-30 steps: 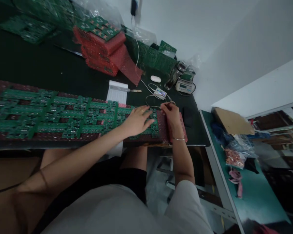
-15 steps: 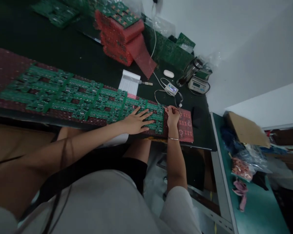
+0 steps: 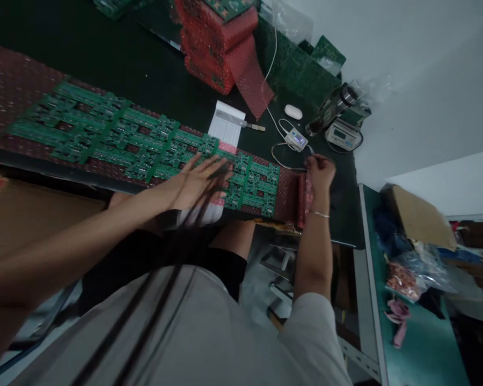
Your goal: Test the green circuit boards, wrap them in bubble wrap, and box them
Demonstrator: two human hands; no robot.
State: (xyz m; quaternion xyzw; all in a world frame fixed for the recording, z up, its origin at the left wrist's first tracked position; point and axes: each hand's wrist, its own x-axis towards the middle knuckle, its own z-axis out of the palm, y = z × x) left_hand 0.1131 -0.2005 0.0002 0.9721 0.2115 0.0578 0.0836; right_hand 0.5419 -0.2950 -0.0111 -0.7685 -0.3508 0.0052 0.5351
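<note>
A long row of green circuit boards (image 3: 145, 142) lies on a red bubble-wrap sheet (image 3: 8, 88) along the near edge of the dark table (image 3: 104, 64). My left hand (image 3: 197, 179) rests flat on the boards near the row's right part, fingers spread. My right hand (image 3: 321, 170) grips the sheet's right end (image 3: 295, 195), which is lifted and folded up past the last board. Loose strands of hair hang blurred in front of my left hand.
Behind stand a stack of red-wrapped boards (image 3: 215, 40), a white paper pad with a knife (image 3: 229, 120), a white mouse (image 3: 293, 111), a small meter with cable (image 3: 297, 140), a flask (image 3: 330, 107) and a scale (image 3: 342, 134). A teal bench (image 3: 418, 332) with bags lies right.
The view has swung left and down. My left hand slid a little left along the boards. My right hand lifted the sheet's right end, which lay flat before, and moved right.
</note>
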